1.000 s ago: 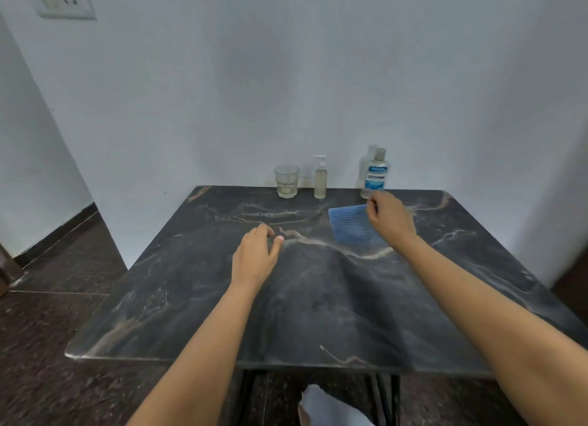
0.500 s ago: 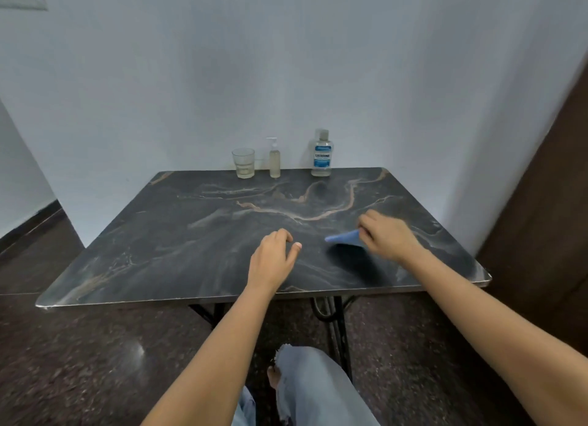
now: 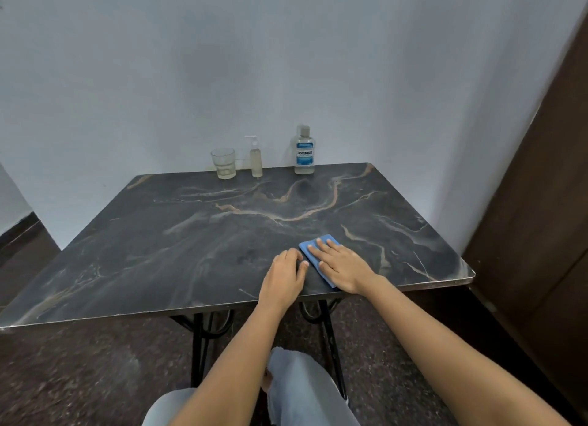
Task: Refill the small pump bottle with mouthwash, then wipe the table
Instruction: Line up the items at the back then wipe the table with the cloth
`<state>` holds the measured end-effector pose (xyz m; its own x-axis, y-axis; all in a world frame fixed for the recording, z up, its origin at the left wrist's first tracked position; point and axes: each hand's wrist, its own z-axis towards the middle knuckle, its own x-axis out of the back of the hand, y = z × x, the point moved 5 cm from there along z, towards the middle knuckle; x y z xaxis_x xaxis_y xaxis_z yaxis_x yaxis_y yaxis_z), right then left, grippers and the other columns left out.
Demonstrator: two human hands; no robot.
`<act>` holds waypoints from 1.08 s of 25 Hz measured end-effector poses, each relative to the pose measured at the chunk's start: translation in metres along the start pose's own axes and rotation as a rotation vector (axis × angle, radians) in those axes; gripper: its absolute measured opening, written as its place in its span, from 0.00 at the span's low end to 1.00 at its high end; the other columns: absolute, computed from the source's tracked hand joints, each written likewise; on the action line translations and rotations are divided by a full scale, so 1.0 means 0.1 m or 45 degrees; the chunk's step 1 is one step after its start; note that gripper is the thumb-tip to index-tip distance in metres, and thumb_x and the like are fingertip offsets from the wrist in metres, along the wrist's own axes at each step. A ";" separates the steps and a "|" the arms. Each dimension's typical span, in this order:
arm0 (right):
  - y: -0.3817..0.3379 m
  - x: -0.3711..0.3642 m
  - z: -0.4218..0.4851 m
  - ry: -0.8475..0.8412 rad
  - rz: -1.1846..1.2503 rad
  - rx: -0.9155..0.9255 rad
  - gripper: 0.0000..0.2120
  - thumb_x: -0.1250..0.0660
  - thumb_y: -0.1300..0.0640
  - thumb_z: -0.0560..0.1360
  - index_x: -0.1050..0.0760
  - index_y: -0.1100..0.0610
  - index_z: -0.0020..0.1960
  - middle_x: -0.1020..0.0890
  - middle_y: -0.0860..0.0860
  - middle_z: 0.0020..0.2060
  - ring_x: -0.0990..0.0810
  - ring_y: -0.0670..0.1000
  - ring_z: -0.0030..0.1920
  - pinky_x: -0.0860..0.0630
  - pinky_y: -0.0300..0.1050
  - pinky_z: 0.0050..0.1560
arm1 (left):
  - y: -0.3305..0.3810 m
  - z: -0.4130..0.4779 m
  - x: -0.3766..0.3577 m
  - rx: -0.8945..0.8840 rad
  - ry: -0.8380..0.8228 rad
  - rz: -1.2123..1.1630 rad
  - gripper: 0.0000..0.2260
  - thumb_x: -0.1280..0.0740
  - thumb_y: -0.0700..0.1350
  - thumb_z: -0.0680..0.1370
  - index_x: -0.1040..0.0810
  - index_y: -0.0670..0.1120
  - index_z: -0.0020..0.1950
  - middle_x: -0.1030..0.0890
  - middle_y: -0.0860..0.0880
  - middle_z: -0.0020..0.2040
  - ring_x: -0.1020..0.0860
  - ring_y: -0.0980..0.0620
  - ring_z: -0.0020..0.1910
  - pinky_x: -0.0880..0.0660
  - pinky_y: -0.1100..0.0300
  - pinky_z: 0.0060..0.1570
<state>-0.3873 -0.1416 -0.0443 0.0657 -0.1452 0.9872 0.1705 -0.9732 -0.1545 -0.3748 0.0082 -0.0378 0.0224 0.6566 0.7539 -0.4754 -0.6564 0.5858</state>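
A blue cloth (image 3: 310, 250) lies flat on the dark marble table (image 3: 191, 244) near its front edge. My right hand (image 3: 342, 263) presses down on the cloth with fingers spread. Beside it, my left hand (image 3: 283, 274) rests on the tabletop with fingers curled, its thumb next to the cloth's edge. At the back edge by the wall stand the small pump bottle (image 3: 255, 158) with pale liquid and the mouthwash bottle (image 3: 304, 150) with a blue label, both upright and capped.
A clear glass (image 3: 223, 164) with a little liquid stands left of the pump bottle. A white wall runs behind the table, a dark wooden door (image 3: 541, 219) is at the right. My knees in light jeans (image 3: 299, 390) show below the table's front edge.
My right hand has dragged the blue cloth from the back of the table toward the front edge and now lies flat on it. The left hand came back alongside.
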 end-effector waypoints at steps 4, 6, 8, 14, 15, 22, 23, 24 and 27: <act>0.04 0.01 0.18 0.005 -0.027 -0.051 0.24 0.56 0.49 0.83 0.54 0.47 0.78 0.52 0.48 0.78 0.55 0.49 0.78 0.57 0.51 0.76 | 0.07 0.16 -0.13 0.094 0.064 -0.003 0.08 0.42 0.45 0.82 0.28 0.43 0.56 0.24 0.45 0.54 0.27 0.47 0.56 0.29 0.54 0.56; 0.11 0.01 0.29 0.009 -0.021 -0.066 0.24 0.56 0.49 0.83 0.53 0.46 0.78 0.51 0.47 0.78 0.54 0.49 0.78 0.57 0.53 0.76 | 0.05 0.17 -0.17 0.129 0.101 0.037 0.10 0.44 0.45 0.83 0.28 0.42 0.59 0.26 0.45 0.57 0.28 0.47 0.59 0.30 0.53 0.59; 0.21 0.03 0.47 0.005 -0.031 -0.091 0.24 0.56 0.50 0.83 0.53 0.46 0.78 0.51 0.48 0.78 0.53 0.49 0.78 0.57 0.55 0.75 | 0.01 0.15 -0.15 0.161 0.155 0.027 0.11 0.45 0.45 0.83 0.29 0.42 0.61 0.26 0.46 0.59 0.29 0.47 0.61 0.31 0.54 0.60; 0.88 0.14 0.77 -0.009 0.026 -0.412 0.25 0.57 0.51 0.82 0.53 0.47 0.78 0.52 0.48 0.78 0.55 0.50 0.78 0.60 0.57 0.75 | -0.03 0.15 -0.16 0.185 0.183 0.032 0.11 0.46 0.43 0.83 0.29 0.43 0.62 0.26 0.47 0.59 0.30 0.48 0.60 0.32 0.56 0.58; 1.02 0.15 0.73 -0.006 0.032 -0.470 0.25 0.57 0.51 0.82 0.53 0.47 0.78 0.53 0.48 0.78 0.55 0.50 0.78 0.60 0.57 0.75 | -0.03 0.16 -0.16 0.183 0.185 0.036 0.11 0.46 0.43 0.83 0.29 0.43 0.62 0.26 0.47 0.59 0.29 0.48 0.60 0.31 0.57 0.58; 1.16 0.14 -0.15 0.098 0.116 -0.778 0.25 0.58 0.52 0.81 0.54 0.51 0.78 0.54 0.51 0.78 0.57 0.52 0.78 0.59 0.55 0.76 | -0.02 0.14 -0.15 0.166 0.154 0.055 0.12 0.46 0.44 0.83 0.29 0.43 0.62 0.26 0.47 0.59 0.29 0.48 0.60 0.31 0.55 0.59; 1.03 0.12 -0.28 0.109 0.105 -0.782 0.25 0.57 0.52 0.82 0.54 0.52 0.78 0.53 0.52 0.78 0.56 0.53 0.78 0.59 0.55 0.76 | -0.02 0.14 -0.15 0.164 0.145 0.062 0.12 0.46 0.44 0.83 0.28 0.43 0.62 0.25 0.47 0.59 0.29 0.48 0.60 0.31 0.55 0.60; 0.86 0.12 -0.39 0.126 0.092 -0.762 0.26 0.56 0.52 0.82 0.53 0.54 0.78 0.52 0.53 0.78 0.56 0.53 0.78 0.59 0.54 0.76 | -0.01 0.15 -0.16 0.165 0.136 0.074 0.12 0.46 0.44 0.83 0.28 0.43 0.62 0.25 0.46 0.58 0.28 0.47 0.60 0.31 0.54 0.60; 0.33 0.05 -0.48 0.207 0.035 -0.546 0.26 0.54 0.51 0.81 0.44 0.63 0.75 0.43 0.61 0.75 0.55 0.57 0.77 0.56 0.53 0.76 | -0.01 0.19 -0.16 0.142 0.119 0.177 0.11 0.45 0.43 0.83 0.26 0.42 0.58 0.22 0.45 0.55 0.26 0.44 0.56 0.30 0.51 0.55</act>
<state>-0.4290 -0.1828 -0.0425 -0.0964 -0.1649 0.9816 -0.2539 -0.9495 -0.1844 -0.3585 -0.0087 -0.0445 -0.1212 0.5849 0.8020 -0.3680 -0.7769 0.5110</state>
